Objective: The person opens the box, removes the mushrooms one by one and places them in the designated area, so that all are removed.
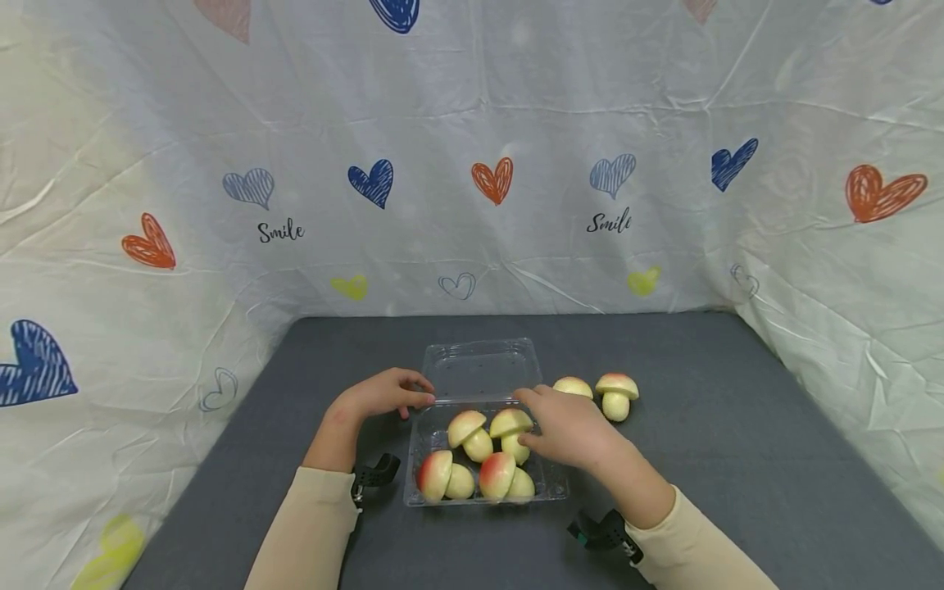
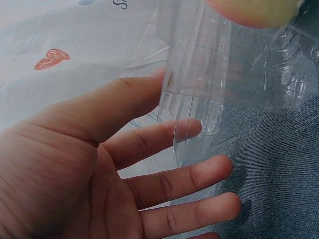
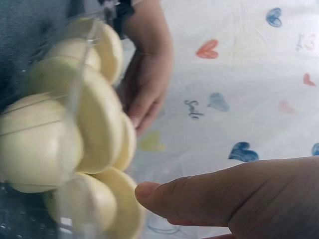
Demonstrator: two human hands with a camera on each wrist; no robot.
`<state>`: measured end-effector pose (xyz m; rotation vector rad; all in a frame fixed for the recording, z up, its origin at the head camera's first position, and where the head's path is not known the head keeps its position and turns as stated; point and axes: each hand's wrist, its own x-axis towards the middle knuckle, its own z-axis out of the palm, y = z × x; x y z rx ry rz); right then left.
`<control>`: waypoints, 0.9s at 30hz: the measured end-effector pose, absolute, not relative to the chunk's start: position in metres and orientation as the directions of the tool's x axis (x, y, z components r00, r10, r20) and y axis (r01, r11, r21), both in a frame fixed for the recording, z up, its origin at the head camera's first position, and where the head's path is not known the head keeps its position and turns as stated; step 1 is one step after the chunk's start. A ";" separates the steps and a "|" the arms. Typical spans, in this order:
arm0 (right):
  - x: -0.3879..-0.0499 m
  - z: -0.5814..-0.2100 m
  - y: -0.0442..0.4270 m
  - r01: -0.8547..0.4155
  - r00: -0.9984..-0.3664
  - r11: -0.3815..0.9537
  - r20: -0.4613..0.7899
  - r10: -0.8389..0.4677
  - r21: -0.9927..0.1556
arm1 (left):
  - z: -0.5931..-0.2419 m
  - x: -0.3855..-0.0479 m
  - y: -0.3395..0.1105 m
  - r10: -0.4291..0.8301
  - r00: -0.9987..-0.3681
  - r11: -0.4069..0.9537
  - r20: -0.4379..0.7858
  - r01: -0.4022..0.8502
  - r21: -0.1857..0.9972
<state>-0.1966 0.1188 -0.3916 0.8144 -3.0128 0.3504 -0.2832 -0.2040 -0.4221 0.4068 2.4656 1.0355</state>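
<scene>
Dark tabletop (image 1: 737, 418): clear box (image 1: 431, 430) between left grip (image 1: 379, 393) and right grip (image 1: 571, 422), fingers apart.

1. The left sleeve (image 1: 302, 537) is pale cream-beige and long, with its cuff ending on the forearm.
2. The right sleeve (image 1: 704, 545) is the same pale cream-beige, also cuffed at the forearm.
3. A black wrist device (image 1: 379, 472) sits at the left cuff, with small pale details by its band.
4. Another black device (image 1: 606, 531), at the right cuff, bears a small green patch.
5. Both hands are bare.
</scene>
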 end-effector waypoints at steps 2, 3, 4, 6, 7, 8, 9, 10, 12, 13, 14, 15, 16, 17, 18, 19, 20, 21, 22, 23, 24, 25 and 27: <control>-0.198 -0.398 0.115 -0.509 -0.860 0.838 0.070 -0.506 -0.197 | -0.422 -0.283 -0.204 0.425 -0.863 0.676 -0.272 0.103 0.730; -0.198 -0.401 0.114 -0.514 -0.857 0.836 0.074 -0.510 -0.193 | -0.423 -0.283 -0.204 0.427 -0.863 0.675 -0.272 0.104 0.730; -0.198 -0.404 0.112 -0.516 -0.856 0.835 0.077 -0.511 -0.191 | -0.423 -0.284 -0.205 0.427 -0.862 0.675 -0.271 0.105 0.730; -0.199 -0.409 0.109 -0.517 -0.855 0.836 0.078 -0.512 -0.183 | -0.424 -0.284 -0.205 0.430 -0.861 0.676 -0.272 0.108 0.729; -0.200 -0.411 0.108 -0.516 -0.856 0.838 0.075 -0.511 -0.179 | -0.424 -0.284 -0.205 0.429 -0.861 0.677 -0.273 0.106 0.729; -0.200 -0.413 0.107 -0.515 -0.856 0.838 0.072 -0.511 -0.177 | -0.423 -0.283 -0.205 0.427 -0.861 0.677 -0.275 0.103 0.728; -0.200 -0.414 0.105 -0.512 -0.858 0.839 0.068 -0.509 -0.184 | -0.423 -0.283 -0.205 0.424 -0.862 0.679 -0.278 0.099 0.727; -0.201 -0.415 0.105 -0.509 -0.860 0.841 0.066 -0.506 -0.185 | -0.423 -0.283 -0.205 0.424 -0.862 0.680 -0.278 0.100 0.727; -0.201 -0.417 0.103 -0.504 -0.862 0.841 0.064 -0.502 -0.197 | -0.422 -0.283 -0.204 0.423 -0.862 0.682 -0.278 0.101 0.725; -0.202 -0.418 0.103 -0.502 -0.864 0.840 0.061 -0.500 -0.206 | -0.422 -0.283 -0.204 0.419 -0.864 0.684 -0.280 0.098 0.723; -0.202 -0.419 0.103 -0.501 -0.864 0.838 0.059 -0.501 -0.217 | -0.421 -0.283 -0.204 0.417 -0.864 0.686 -0.281 0.097 0.721; -0.202 -0.419 0.103 -0.501 -0.863 0.836 0.058 -0.502 -0.223 | -0.421 -0.283 -0.203 0.418 -0.864 0.687 -0.281 0.099 0.720; -0.202 -0.420 0.103 -0.502 -0.862 0.834 0.059 -0.503 -0.227 | -0.420 -0.283 -0.203 0.418 -0.864 0.688 -0.281 0.099 0.719; -0.202 -0.420 0.103 -0.504 -0.861 0.832 0.061 -0.505 -0.231 | -0.420 -0.283 -0.203 0.416 -0.865 0.689 -0.282 0.097 0.718; -0.203 -0.420 0.103 -0.508 -0.859 0.829 0.065 -0.508 -0.233 | -0.420 -0.284 -0.203 0.414 -0.865 0.690 -0.282 0.097 0.717; -0.203 -0.420 0.103 -0.512 -0.857 0.827 0.070 -0.511 -0.234 | -0.420 -0.284 -0.203 0.413 -0.866 0.690 -0.281 0.096 0.717; -0.204 -0.420 0.103 -0.516 -0.854 0.824 0.075 -0.514 -0.235 | -0.421 -0.284 -0.203 0.414 -0.866 0.690 -0.280 0.098 0.717; -0.204 -0.420 0.104 -0.521 -0.852 0.821 0.082 -0.518 -0.233 | -0.421 -0.284 -0.203 0.416 -0.866 0.690 -0.278 0.101 0.717; -0.205 -0.420 0.104 -0.525 -0.849 0.818 0.086 -0.521 -0.234 | -0.421 -0.284 -0.203 0.416 -0.866 0.689 -0.278 0.101 0.717; -0.205 -0.420 0.104 -0.529 -0.847 0.816 0.091 -0.523 -0.235 | -0.422 -0.284 -0.203 0.417 -0.866 0.688 -0.277 0.102 0.718; -0.206 -0.420 0.105 -0.532 -0.845 0.813 0.094 -0.526 -0.236 | -0.422 -0.284 -0.203 0.416 -0.866 0.687 -0.277 0.101 0.720; -0.206 -0.420 0.105 -0.537 -0.843 0.810 0.098 -0.530 -0.238 | -0.423 -0.284 -0.203 0.417 -0.866 0.686 -0.277 0.100 0.720; -0.206 -0.420 0.106 -0.546 -0.837 0.804 0.106 -0.537 -0.236 | -0.423 -0.283 -0.204 0.418 -0.865 0.684 -0.277 0.098 0.723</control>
